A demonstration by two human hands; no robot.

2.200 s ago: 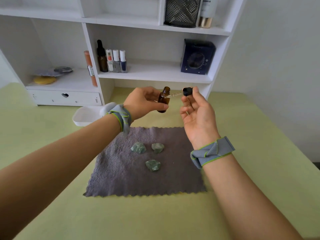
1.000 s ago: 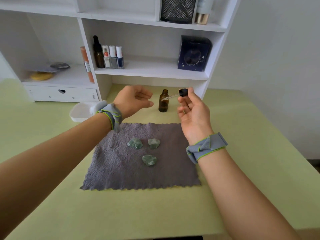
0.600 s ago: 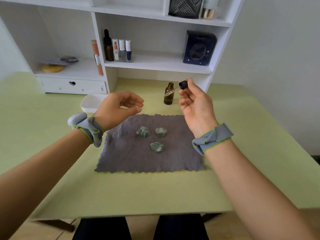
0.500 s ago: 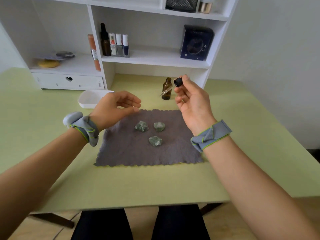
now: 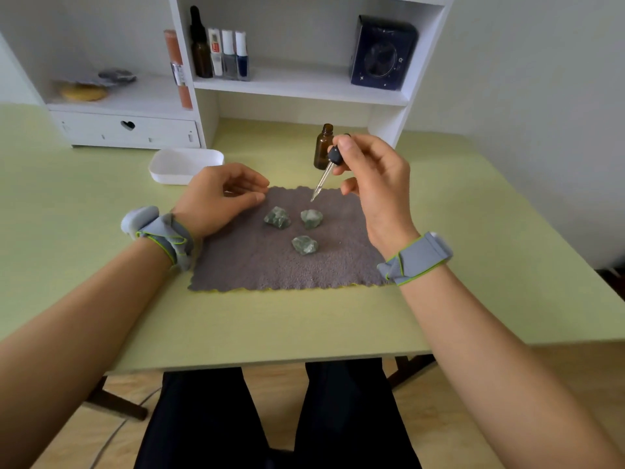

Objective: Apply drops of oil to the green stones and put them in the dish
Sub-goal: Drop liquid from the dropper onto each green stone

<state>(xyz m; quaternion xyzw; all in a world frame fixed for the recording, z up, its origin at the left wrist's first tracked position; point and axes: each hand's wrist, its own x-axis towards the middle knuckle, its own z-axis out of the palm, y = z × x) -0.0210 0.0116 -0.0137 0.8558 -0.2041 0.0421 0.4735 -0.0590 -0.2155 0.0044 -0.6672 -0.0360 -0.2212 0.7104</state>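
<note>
Green stones (image 5: pixel 306 244), three, lie apart on the grey cloth (image 5: pixel 270 265) on the bench; white dish (image 5: pixel 184 164) sits empty behind. My right hand (image 5: pixel 375 177) pinches the dropper (image 5: pixel 326 174), tip angled above the far-right stone for dripping. My left hand (image 5: pixel 220 201) rests loosely curled, holding nothing.

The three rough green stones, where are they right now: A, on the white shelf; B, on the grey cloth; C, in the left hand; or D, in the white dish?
B: all three rough green stones lie on the grey cloth, while the white dish holds none.
</note>
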